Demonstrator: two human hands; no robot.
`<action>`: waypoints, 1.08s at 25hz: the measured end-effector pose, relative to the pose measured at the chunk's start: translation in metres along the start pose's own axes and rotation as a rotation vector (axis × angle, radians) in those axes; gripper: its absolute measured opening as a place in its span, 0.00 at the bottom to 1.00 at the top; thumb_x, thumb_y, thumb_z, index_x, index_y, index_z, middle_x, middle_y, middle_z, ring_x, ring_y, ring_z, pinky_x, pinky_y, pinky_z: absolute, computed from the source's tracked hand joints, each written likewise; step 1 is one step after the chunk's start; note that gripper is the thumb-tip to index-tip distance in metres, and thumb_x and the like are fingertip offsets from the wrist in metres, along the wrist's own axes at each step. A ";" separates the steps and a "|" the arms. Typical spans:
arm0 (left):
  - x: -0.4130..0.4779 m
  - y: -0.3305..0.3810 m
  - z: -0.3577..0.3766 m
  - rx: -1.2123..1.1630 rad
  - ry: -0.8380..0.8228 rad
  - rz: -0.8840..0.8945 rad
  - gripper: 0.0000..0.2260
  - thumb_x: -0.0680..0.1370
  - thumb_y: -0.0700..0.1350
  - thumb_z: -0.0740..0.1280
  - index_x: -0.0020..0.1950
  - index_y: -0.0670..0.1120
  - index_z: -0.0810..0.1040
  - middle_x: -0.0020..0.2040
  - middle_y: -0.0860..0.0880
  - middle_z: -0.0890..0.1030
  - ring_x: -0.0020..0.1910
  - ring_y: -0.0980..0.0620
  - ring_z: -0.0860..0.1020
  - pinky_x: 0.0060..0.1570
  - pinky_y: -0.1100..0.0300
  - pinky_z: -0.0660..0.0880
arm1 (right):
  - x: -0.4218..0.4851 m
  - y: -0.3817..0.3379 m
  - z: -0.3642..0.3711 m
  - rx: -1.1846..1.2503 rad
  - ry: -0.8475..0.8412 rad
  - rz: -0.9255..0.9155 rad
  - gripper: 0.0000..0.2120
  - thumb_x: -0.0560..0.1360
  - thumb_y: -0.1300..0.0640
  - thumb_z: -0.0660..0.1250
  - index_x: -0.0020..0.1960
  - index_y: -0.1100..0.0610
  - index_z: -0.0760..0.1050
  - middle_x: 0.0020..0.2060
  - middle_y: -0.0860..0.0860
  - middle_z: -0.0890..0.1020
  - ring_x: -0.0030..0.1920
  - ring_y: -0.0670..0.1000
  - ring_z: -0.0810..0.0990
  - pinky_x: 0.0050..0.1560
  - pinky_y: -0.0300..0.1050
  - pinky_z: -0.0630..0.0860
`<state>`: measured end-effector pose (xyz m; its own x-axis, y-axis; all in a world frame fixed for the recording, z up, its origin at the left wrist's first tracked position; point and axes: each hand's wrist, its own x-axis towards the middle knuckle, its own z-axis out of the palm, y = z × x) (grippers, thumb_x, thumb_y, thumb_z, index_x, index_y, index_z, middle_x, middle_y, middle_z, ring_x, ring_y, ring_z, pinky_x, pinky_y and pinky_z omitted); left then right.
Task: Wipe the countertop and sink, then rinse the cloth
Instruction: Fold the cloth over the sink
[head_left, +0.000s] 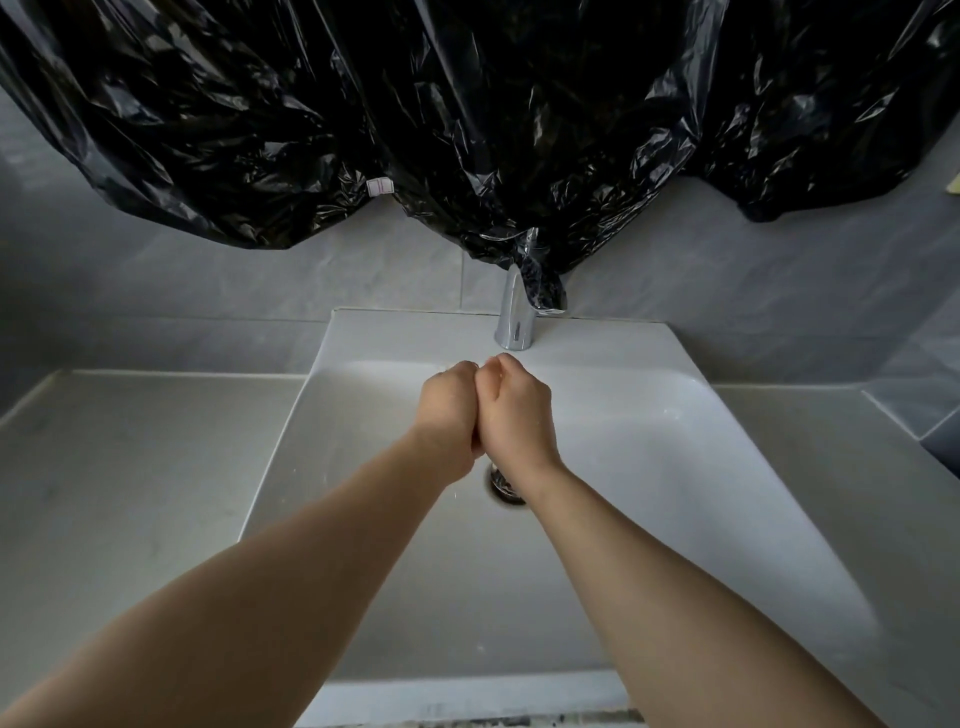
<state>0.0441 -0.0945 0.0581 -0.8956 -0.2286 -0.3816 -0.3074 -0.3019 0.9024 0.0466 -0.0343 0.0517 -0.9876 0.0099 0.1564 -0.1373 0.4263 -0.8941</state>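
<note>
Both of my hands are clenched into fists, pressed knuckle to knuckle, above the white sink basin (675, 467) just in front of the chrome faucet (514, 317). My left hand (449, 415) and my right hand (514, 410) squeeze the cloth (444, 368) between them. Only a thin pale sliver of it shows at the top of the left fist. The rest is hidden inside the fingers. The chrome drain (503, 491) lies right below the hands, partly covered by my right wrist. I see no water stream from the faucet.
Grey countertop (130, 493) runs left of the basin and continues on the right (831, 431). Black plastic sheeting (467, 130) hangs over the wall above and drapes onto the faucet's top. A grey tiled wall stands behind.
</note>
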 end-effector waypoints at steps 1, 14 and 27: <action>-0.004 0.001 0.001 -0.004 -0.033 0.003 0.12 0.78 0.38 0.54 0.34 0.45 0.64 0.29 0.49 0.65 0.28 0.52 0.62 0.27 0.61 0.59 | 0.001 0.000 0.000 0.021 -0.001 0.017 0.15 0.76 0.56 0.55 0.31 0.54 0.61 0.29 0.50 0.69 0.36 0.56 0.68 0.38 0.51 0.69; -0.003 0.010 -0.043 0.108 -0.061 0.121 0.07 0.79 0.39 0.60 0.44 0.45 0.77 0.30 0.50 0.73 0.30 0.54 0.69 0.31 0.64 0.67 | 0.000 0.002 -0.005 0.208 -0.248 0.021 0.09 0.79 0.54 0.62 0.58 0.55 0.71 0.45 0.48 0.74 0.44 0.45 0.76 0.44 0.42 0.76; -0.023 0.013 -0.015 0.001 0.037 0.001 0.13 0.75 0.43 0.57 0.30 0.46 0.68 0.21 0.50 0.67 0.24 0.51 0.63 0.27 0.63 0.59 | -0.006 -0.020 0.009 0.182 0.016 0.064 0.17 0.77 0.56 0.57 0.30 0.56 0.61 0.27 0.50 0.69 0.33 0.53 0.68 0.37 0.45 0.66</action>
<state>0.0654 -0.1065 0.0752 -0.8832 -0.2632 -0.3882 -0.3073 -0.3006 0.9029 0.0546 -0.0508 0.0652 -0.9937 0.0473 0.1020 -0.0868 0.2536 -0.9634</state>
